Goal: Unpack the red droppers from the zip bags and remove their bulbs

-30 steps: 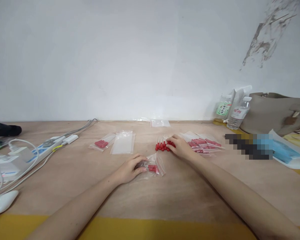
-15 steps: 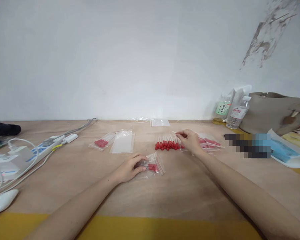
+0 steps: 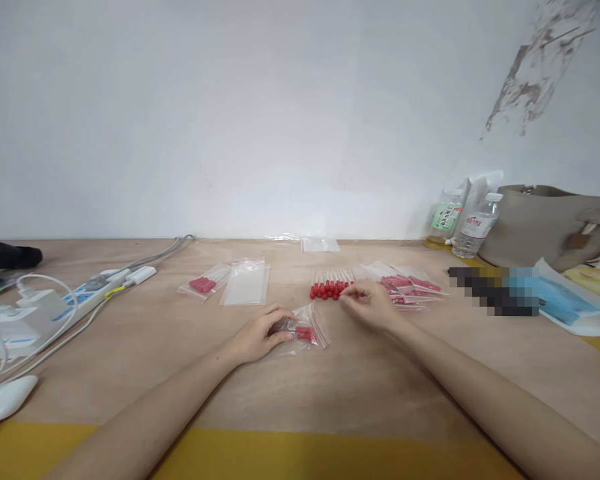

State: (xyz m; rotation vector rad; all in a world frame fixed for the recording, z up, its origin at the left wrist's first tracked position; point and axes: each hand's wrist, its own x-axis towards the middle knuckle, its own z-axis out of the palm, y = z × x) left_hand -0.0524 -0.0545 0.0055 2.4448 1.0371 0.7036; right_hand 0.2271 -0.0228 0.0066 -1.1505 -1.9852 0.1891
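My left hand (image 3: 261, 333) pins a small clear zip bag (image 3: 307, 328) to the wooden table (image 3: 330, 380); the bag holds a few red-bulbed droppers. My right hand (image 3: 371, 304) hovers just right of that bag with fingers pinched, at the near right edge of a loose row of red-bulbed droppers (image 3: 329, 288). What the pinched fingers hold is too small to make out. A pile of filled bags (image 3: 405, 285) lies behind my right hand.
One filled bag (image 3: 203, 285) and an empty clear bag (image 3: 247, 283) lie at centre left, more empty bags (image 3: 320, 245) by the wall. A power strip with cables (image 3: 87, 293) and a white mouse (image 3: 5, 399) sit left. Bottles (image 3: 475, 227) and a grey handbag (image 3: 550, 223) stand right.
My right hand lifted from the dropper row, moved back and right, then came down toward the bag with fingers pinched. My left hand stayed on the bag.
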